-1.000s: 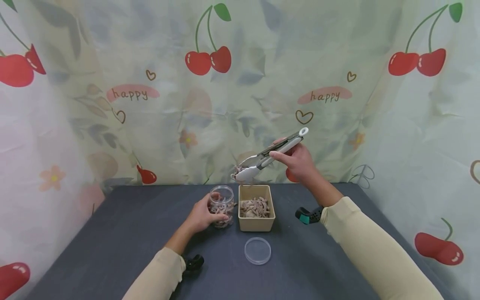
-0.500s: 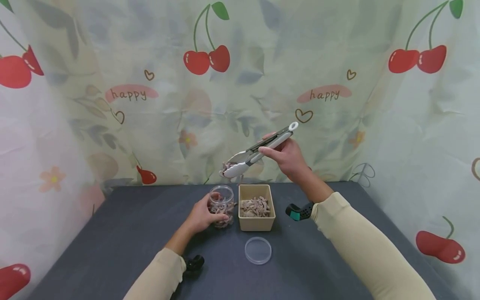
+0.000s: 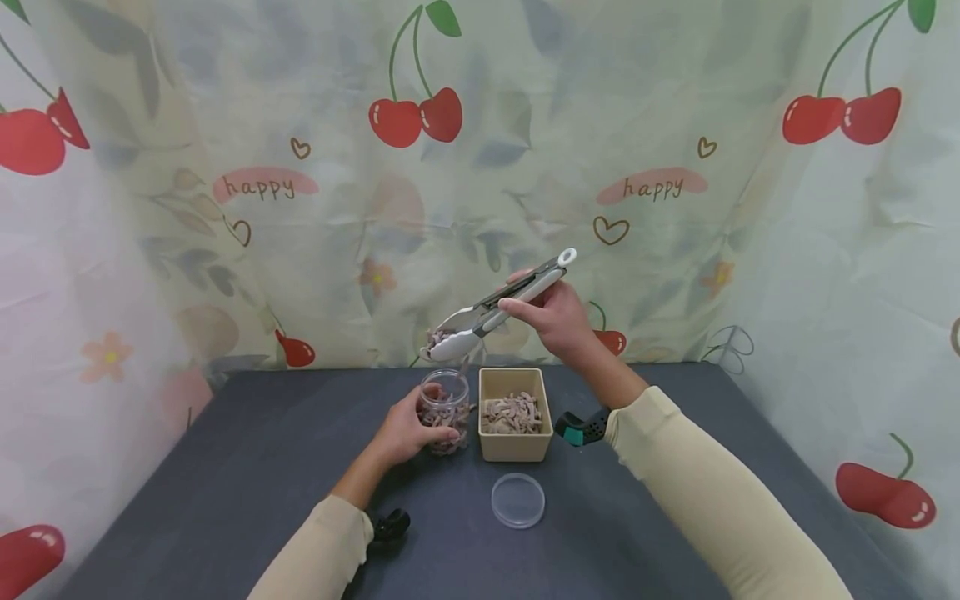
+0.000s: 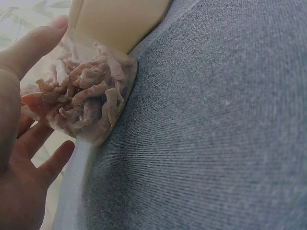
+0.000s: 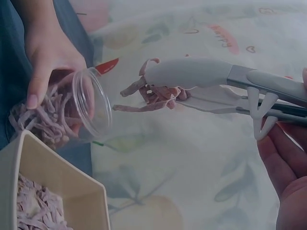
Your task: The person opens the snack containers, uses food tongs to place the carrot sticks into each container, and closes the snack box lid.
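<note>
My left hand point(image 3: 405, 429) grips a clear plastic jar point(image 3: 446, 412) on the dark table, thumb in front and fingers behind. The jar has no lid on it and is partly filled with greyish-pink dried strips point(image 4: 88, 91). With my right hand point(image 3: 558, 317) I hold white-and-grey tongs point(image 3: 498, 308), slanting down to the left. Between the tong heads is a clump of the same strips point(image 5: 156, 93), some ends sticking out. In the head view the tong heads are just above the jar's mouth; in the right wrist view the strips point toward its rim.
A beige rectangular box point(image 3: 514, 448) holding more strips stands just right of the jar. In front of the box a round clear lid point(image 3: 518, 501) lies flat on the table point(image 3: 285, 467). A printed curtain point(image 3: 337, 250) hangs behind the table and along both sides.
My right hand has carried the tongs and strips leftward, from over the beige box to above the jar. The left hand and jar have stayed in place.
</note>
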Action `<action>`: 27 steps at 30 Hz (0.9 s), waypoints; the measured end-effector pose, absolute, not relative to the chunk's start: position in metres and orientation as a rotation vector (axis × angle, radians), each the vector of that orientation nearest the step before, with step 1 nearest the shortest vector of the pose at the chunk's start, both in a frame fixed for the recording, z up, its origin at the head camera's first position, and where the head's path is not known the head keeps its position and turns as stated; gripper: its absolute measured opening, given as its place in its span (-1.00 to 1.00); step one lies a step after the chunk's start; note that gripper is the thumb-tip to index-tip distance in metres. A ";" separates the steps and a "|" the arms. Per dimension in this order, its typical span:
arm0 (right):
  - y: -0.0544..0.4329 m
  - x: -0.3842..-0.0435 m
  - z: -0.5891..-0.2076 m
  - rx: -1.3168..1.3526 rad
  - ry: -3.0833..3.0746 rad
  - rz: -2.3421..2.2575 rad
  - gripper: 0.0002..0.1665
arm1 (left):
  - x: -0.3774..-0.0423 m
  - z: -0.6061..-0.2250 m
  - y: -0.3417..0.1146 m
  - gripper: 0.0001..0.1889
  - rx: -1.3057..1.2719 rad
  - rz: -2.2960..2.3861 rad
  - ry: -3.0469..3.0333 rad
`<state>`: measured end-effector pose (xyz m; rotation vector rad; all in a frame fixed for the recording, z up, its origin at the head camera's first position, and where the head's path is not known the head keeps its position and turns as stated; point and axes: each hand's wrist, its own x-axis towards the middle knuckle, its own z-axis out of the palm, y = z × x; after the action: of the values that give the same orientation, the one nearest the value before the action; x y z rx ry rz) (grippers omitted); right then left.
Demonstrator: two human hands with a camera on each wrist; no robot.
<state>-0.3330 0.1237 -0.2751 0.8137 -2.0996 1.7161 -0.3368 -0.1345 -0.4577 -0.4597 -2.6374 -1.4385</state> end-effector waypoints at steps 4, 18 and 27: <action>0.120 -0.332 -0.279 0.826 -2.104 1.746 -0.62 | -0.337 -0.457 -0.134 -0.17 -0.449 -1.438 -2.645; 0.119 -0.335 -0.298 0.870 -2.100 1.806 -0.66 | -0.335 -0.454 -0.133 -0.18 -0.404 -1.443 -2.666; 0.118 -0.333 -0.309 0.771 -2.230 1.757 -0.64 | -0.336 -0.455 -0.133 -0.17 -0.414 -1.428 -2.650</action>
<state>-0.3329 0.1182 -0.3085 0.7710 -2.2303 1.7567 -0.3356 -0.1333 -0.4549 -0.4145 -2.6497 -1.4282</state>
